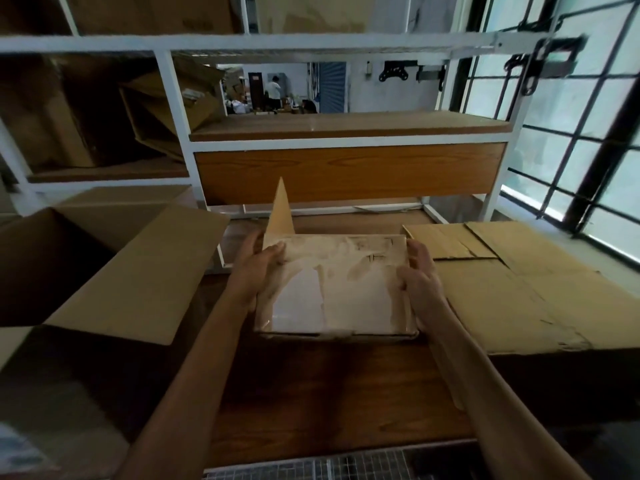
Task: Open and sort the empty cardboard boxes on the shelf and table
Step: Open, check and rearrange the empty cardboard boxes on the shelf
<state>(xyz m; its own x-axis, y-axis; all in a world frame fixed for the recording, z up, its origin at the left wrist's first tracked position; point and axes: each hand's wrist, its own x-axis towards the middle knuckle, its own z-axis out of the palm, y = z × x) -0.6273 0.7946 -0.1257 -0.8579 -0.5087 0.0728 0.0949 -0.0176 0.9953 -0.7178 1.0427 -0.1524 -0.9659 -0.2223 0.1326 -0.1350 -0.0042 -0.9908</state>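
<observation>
The left hand and right hand grip a mostly taped small box, fingers curled round its sides; shelf boxes at eleven o'clock apparently await sorting.

A small box, covered in pale tape and torn labels, is seen at centre, one flap raised at its far left corner. A large open box is set to its left, a flattened box laid to its right.
</observation>
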